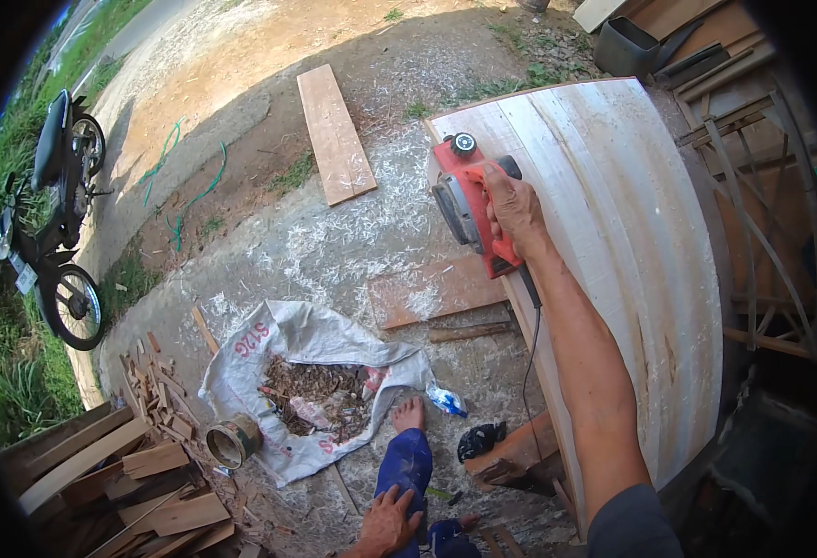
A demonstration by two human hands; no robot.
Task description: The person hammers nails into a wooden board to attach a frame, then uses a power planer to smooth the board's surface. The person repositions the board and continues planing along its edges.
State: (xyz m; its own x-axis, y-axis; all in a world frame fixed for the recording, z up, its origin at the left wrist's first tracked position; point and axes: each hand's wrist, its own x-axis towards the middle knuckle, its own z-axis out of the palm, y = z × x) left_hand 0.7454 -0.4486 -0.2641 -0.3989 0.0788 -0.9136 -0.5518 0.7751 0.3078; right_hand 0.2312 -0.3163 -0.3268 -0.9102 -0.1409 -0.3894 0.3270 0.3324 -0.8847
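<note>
My right hand [517, 206] is wrapped round the handle of a red electric planer [495, 249]. The planer rests at the left edge of a wide, pale wooden panel [613, 232] made of joined boards, near its far end. A black cord [532, 358] hangs from the tool's rear down past the panel's side. My left hand [389, 523] lies on my blue-trousered leg [406, 470], fingers spread, holding nothing. The planer's underside is hidden.
A white sack [283, 321] of shavings lies by my bare foot, beside a tin can [232, 441]. Scrap wood [162, 458] piles at lower left. Loose boards [334, 135] lie on the shaving-strewn ground. A motorbike [59, 214] stands far left; metal frames [752, 214] are at right.
</note>
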